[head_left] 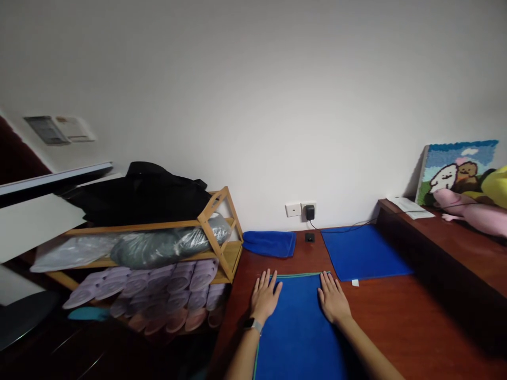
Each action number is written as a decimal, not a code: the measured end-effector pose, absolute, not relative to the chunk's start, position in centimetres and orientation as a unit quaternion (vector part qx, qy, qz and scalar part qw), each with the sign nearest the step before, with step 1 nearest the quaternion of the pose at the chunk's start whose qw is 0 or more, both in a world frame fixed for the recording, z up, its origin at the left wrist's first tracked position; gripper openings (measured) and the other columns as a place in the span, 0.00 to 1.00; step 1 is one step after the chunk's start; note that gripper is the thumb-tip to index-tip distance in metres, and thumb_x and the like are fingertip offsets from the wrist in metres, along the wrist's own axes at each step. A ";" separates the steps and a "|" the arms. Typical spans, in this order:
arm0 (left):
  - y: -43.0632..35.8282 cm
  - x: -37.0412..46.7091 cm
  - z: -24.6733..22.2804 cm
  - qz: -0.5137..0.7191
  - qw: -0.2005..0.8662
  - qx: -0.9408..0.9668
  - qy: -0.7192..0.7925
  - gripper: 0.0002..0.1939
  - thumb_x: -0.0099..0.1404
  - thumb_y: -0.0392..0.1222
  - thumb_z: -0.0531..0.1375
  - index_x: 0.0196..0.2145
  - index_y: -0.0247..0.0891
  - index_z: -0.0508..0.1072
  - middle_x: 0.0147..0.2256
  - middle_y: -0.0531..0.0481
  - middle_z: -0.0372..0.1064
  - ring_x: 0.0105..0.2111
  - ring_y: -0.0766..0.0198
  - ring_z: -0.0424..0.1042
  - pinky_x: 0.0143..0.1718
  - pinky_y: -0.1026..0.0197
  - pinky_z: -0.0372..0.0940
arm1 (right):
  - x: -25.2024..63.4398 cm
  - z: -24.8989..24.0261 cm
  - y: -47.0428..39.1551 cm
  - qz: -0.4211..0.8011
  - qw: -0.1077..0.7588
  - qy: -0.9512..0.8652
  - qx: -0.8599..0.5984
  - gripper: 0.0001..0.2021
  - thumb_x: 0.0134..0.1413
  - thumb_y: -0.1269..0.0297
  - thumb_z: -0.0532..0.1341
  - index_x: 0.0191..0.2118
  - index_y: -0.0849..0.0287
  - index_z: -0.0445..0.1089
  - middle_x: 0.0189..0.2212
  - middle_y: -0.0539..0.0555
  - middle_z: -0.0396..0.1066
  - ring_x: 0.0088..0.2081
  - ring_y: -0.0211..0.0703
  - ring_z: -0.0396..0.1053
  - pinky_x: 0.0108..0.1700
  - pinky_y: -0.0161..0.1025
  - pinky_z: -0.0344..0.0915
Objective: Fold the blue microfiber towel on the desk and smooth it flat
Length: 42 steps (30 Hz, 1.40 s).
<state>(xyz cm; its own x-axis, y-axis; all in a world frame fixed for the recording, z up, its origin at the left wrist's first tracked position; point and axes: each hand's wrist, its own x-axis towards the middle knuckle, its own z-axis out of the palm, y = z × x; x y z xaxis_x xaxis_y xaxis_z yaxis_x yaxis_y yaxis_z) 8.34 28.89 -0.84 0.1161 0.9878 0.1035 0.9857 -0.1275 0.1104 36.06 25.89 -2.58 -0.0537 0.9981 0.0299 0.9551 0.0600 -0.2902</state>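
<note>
A blue cloth (299,322) with a green edge lies flat on the reddish-brown wooden surface in front of me. My left hand (265,296), with a watch (252,325) on its wrist, rests palm down on the cloth's far left corner, fingers spread. On the far right corner lies my right hand (332,298), also palm down with its fingers stretched out. Neither hand grips the cloth. Just beyond to the right is a second blue cloth (366,253), spread flat, with a small white tag (355,283). A folded blue cloth (269,244) sits near the wall.
A wooden rack (219,248) at left holds a black bag (146,195), plastic-wrapped bundles and several slippers (182,275). A black plug (310,212) with a cable is in the wall socket. On the raised ledge at right are a pink plush toy (475,211) and a picture (455,171).
</note>
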 end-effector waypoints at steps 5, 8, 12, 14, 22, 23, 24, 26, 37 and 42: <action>29.9 7.5 -0.9 0.071 -0.006 0.738 0.671 0.33 0.76 0.60 0.40 0.72 0.44 0.55 0.72 0.46 0.47 0.72 0.54 0.46 0.71 0.44 0.44 | 35.3 -1.8 27.5 0.111 0.104 -0.723 -0.674 0.33 0.70 0.53 0.39 0.74 0.63 0.45 0.74 0.54 0.41 0.74 0.44 0.37 0.74 0.49 0.35; 30.4 7.4 -1.0 0.079 -0.007 0.739 0.669 0.32 0.76 0.59 0.40 0.71 0.45 0.56 0.72 0.47 0.48 0.72 0.55 0.47 0.71 0.45 0.45 | 35.1 -1.8 28.3 0.107 0.101 -0.720 -0.678 0.33 0.70 0.53 0.39 0.74 0.63 0.44 0.74 0.54 0.41 0.74 0.44 0.36 0.74 0.49 0.35; 31.3 7.2 -1.0 0.089 -0.019 0.742 0.664 0.31 0.76 0.57 0.42 0.71 0.45 0.56 0.72 0.48 0.50 0.72 0.54 0.47 0.71 0.44 0.42 | 35.1 -2.1 29.1 0.099 0.098 -0.719 -0.681 0.33 0.69 0.53 0.39 0.74 0.65 0.43 0.74 0.54 0.41 0.75 0.45 0.36 0.74 0.49 0.33; 32.0 7.3 -0.8 0.082 -0.013 0.744 0.663 0.32 0.76 0.56 0.42 0.72 0.44 0.55 0.72 0.48 0.50 0.72 0.54 0.47 0.71 0.43 0.41 | 35.1 -2.3 29.7 0.093 0.100 -0.718 -0.682 0.33 0.69 0.53 0.39 0.74 0.64 0.44 0.74 0.55 0.42 0.74 0.45 0.37 0.74 0.50 0.33; 34.4 7.1 -0.1 0.058 -0.008 0.753 0.655 0.33 0.76 0.57 0.41 0.72 0.44 0.52 0.72 0.47 0.50 0.72 0.52 0.47 0.71 0.41 0.42 | 34.8 -2.6 30.7 0.099 0.120 -0.701 -0.696 0.33 0.69 0.53 0.39 0.74 0.62 0.43 0.74 0.54 0.40 0.74 0.45 0.37 0.74 0.50 0.33; 34.3 7.3 0.0 0.065 -0.019 0.752 0.656 0.32 0.76 0.56 0.41 0.72 0.43 0.54 0.71 0.46 0.52 0.72 0.52 0.48 0.71 0.41 0.43 | 34.8 -2.6 30.8 0.104 0.124 -0.701 -0.695 0.33 0.69 0.53 0.39 0.74 0.61 0.43 0.74 0.54 0.40 0.75 0.45 0.36 0.74 0.50 0.32; 34.2 7.7 0.1 0.076 -0.031 0.748 0.659 0.32 0.76 0.55 0.41 0.71 0.41 0.56 0.71 0.44 0.53 0.71 0.51 0.49 0.71 0.42 0.43 | 34.8 -2.5 30.8 0.108 0.127 -0.701 -0.693 0.33 0.69 0.53 0.39 0.74 0.61 0.43 0.74 0.53 0.40 0.75 0.45 0.36 0.74 0.50 0.32; 33.5 9.6 0.3 0.108 -0.054 0.743 0.659 0.32 0.77 0.53 0.39 0.70 0.35 0.59 0.70 0.40 0.54 0.71 0.49 0.51 0.71 0.43 0.45 | 34.8 -2.4 30.8 0.114 0.131 -0.703 -0.690 0.33 0.69 0.53 0.40 0.74 0.60 0.43 0.74 0.53 0.40 0.75 0.44 0.35 0.74 0.50 0.32; 30.7 21.5 -2.2 0.142 0.044 0.838 0.525 0.33 0.77 0.59 0.38 0.73 0.43 0.52 0.72 0.48 0.51 0.72 0.55 0.47 0.71 0.45 0.46 | 35.5 -2.9 30.7 0.102 0.113 -0.723 -0.674 0.32 0.68 0.56 0.40 0.74 0.62 0.45 0.74 0.55 0.40 0.75 0.46 0.35 0.74 0.51 0.33; 31.7 12.9 -1.6 0.105 0.023 0.791 0.602 0.36 0.76 0.62 0.38 0.73 0.41 0.51 0.72 0.45 0.47 0.72 0.52 0.45 0.71 0.43 0.45 | 35.2 -3.0 30.8 0.101 0.130 -0.707 -0.688 0.33 0.69 0.52 0.39 0.74 0.61 0.44 0.74 0.53 0.41 0.74 0.45 0.36 0.74 0.51 0.33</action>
